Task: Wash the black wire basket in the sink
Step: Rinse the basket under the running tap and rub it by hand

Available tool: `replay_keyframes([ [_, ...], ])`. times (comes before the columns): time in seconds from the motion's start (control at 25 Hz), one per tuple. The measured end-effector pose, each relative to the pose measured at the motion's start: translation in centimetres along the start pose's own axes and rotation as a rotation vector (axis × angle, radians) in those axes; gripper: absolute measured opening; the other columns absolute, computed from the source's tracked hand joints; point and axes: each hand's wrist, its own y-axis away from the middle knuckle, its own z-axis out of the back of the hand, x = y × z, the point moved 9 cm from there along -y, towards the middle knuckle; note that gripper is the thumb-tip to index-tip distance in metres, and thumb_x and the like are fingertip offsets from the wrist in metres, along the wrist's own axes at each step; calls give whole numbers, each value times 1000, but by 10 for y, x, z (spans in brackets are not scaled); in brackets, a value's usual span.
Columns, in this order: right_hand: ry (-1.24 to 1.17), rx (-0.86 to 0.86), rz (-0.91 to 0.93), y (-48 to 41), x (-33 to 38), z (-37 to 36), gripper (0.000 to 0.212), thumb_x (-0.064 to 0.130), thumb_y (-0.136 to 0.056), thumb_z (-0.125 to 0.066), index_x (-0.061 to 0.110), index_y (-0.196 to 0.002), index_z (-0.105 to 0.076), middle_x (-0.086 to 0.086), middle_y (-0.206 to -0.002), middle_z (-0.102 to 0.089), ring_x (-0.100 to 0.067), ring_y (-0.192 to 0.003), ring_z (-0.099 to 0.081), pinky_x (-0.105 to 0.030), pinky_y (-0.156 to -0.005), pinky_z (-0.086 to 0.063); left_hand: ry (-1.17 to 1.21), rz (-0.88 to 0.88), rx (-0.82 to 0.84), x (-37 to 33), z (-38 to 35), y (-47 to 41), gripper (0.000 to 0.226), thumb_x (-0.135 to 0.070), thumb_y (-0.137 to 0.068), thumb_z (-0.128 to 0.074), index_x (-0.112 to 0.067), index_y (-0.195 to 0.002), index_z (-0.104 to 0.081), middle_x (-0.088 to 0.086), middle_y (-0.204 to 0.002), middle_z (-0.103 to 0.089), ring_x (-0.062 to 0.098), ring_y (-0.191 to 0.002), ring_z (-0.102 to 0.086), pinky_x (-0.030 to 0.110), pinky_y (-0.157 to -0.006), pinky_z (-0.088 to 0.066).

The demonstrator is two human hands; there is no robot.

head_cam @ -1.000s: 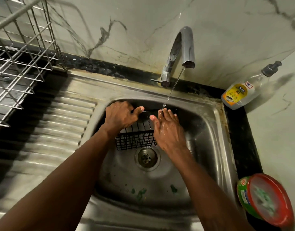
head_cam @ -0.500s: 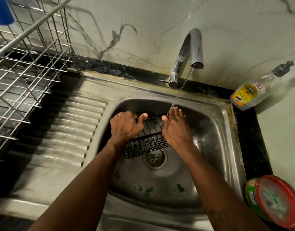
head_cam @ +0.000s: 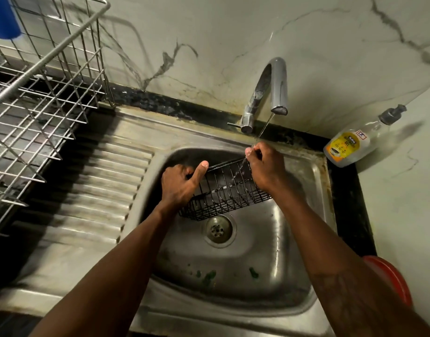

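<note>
Head camera looks down on two bare forearms reaching into the basin. The left hand (head_cam: 178, 186) grips the left end of the black wire basket (head_cam: 223, 193), with its fingers curled over the rim and its thumb laid straight along the top wire. The right hand (head_cam: 266, 170) holds the opposite end at the far corner, its fingers curled tight round the upper wire.

Between the two hands the basket is tilted inside the sink (head_cam: 257, 251), its far right corner higher than its near left corner. Whether its low near edge touches the steel floor cannot be told. It is a small oblong tray of thin black wire. Long, closely spaced bars run across it, a finer square grid forms the near side wall, and it is glossy with wet.

A thin stream of water (head_cam: 263, 128) falls from the curved tap (head_cam: 277, 83) just beyond the right hand. It lands at that hand's fingertips and runs down the basket's right-hand bars.

Just below the basket, nearer the person, is the round drain (head_cam: 218, 229). Closer in, a few green flecks (head_cam: 209, 276) lie on the sink floor.

Left of the left hand stretches the ribbed drainboard (head_cam: 92, 190). Beyond it stands a silver dish rack (head_cam: 39, 105) with a blue object (head_cam: 2, 18) at its far top corner.

Right of the right hand, well apart, a clear pump bottle (head_cam: 350, 144) with a yellow label leans in the corner of the marble wall (head_cam: 209, 32). Beside the right forearm a red lid (head_cam: 391, 276) shows on the counter.
</note>
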Motion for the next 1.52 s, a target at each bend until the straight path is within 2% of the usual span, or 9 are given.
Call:
replay_keyframes([
  [0.16, 274, -168, 281, 24, 43, 17, 22, 30, -104, -47, 21, -84, -49, 2, -81, -54, -16, -74, -48, -28, -68, -30, -213, -216, -13, -26, -13, 10, 58, -54, -103, -27, -20, -61, -46, 0, -58, -58, 26, -62, -60, 35, -63, -44],
  [0.24, 379, -220, 292, 29, 52, 23, 26, 32, -104, -47, 17, -86, -58, -3, -81, -61, -21, -74, -55, -28, -69, -32, -8, -293, 19, -63, -29, 11, 46, -37, -105, -27, -24, -68, -52, 3, -70, -63, 25, -73, -60, 40, -78, -45],
  [0.32, 409, -213, 298, 25, 69, 19, 30, 32, -104, -44, 14, -90, -63, -6, -83, -65, -21, -73, -58, -29, -70, -37, 407, -139, -6, -91, -36, 6, 50, -29, -106, -33, -17, -63, -56, 7, -61, -61, 21, -60, -57, 40, -62, -47],
  [0.4, 343, -170, 327, 18, 89, 11, 30, 32, -104, -40, 15, -93, -61, -4, -85, -65, -15, -74, -53, -31, -74, -44, 607, 138, -95, -92, -36, 0, 57, -34, -106, -37, -16, -57, -59, 10, -55, -62, 23, -51, -59, 37, -51, -44],
  [0.6, 195, 63, 366, 19, 72, -2, 43, 42, -109, -32, 26, -84, -62, 4, -77, -66, -9, -70, -57, -33, -82, -47, 734, 427, -60, -36, -22, 6, 56, -60, -98, -49, -15, -67, -62, 9, -71, -67, 18, -65, -68, 41, -72, -57],
  [0.92, 526, -140, 73, 6, 42, 26, 56, 36, -108, -33, 8, -74, -68, -18, -76, -71, -36, -73, -67, -37, -70, -46, 794, 161, 98, -87, -30, -17, 46, -41, -106, -44, -18, -77, -72, -1, -76, -75, 10, -75, -72, 28, -76, -57],
  [1.12, 695, -73, 98, 23, 62, 4, 57, 39, -108, -22, 21, -65, -56, 4, -62, -60, -21, -61, -60, -42, -84, -40, 664, 116, 87, -89, -42, -16, 57, -36, -105, -49, -17, -53, -60, -4, -48, -57, 7, -44, -53, 26, -49, -45],
  [1.28, 676, -8, 314, 25, 77, -7, 49, 40, -108, -23, 24, -93, -67, 2, -82, -70, -22, -76, -66, -41, -83, -47, 685, 155, 102, -75, -41, -26, 71, -57, -101, -42, -5, -55, -54, 5, -50, -53, 17, -45, -50, 35, -49, -46],
  [1.52, 706, -3, 17, 3, 40, 20, 64, 38, -109, -17, 16, -65, -58, -1, -59, -59, -22, -60, -61, -42, -92, -46, 631, 190, 154, -76, -53, -31, 94, -79, -87, -38, 10, -73, -63, 9, -48, -50, 17, -38, -43, 32, -40, -40],
])
